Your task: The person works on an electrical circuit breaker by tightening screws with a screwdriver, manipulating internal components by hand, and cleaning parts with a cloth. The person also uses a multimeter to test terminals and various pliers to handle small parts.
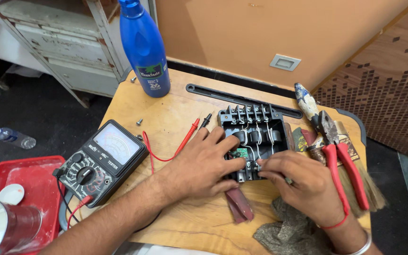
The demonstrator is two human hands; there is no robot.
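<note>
Left hand: your left hand [203, 166] lies flat-ish on the near-left corner of the black junction box [253, 141], fingers spread and curled over its edge, bracing it; nothing enclosed in the palm.
Right hand: your right hand [303, 182] has fingertips pinched narrow at the box's near terminal row; can't tell if a screw or wire is between them.
Box: open, lid off, on the wooden table [180, 113], roughly centre. White wire loops inside, small green board [238, 153] just by your left fingertips.
Lid strip: long black bar [242, 100] lies behind the box, touching its far edge.
Meter: analog multimeter [102, 161] left of your left forearm, tilted; red probe [187, 137] and black probe [205, 121] rest on the table between meter and box.
Pliers: red-handled pliers [338, 156] right of the box, lying on a brush [355, 189].
Cloth: grey rag [286, 233] under your right wrist.
Bottle: blue bottle [145, 47] upright at the far table edge.
Tray: red tray [29, 177] beside the table, far left.
</note>
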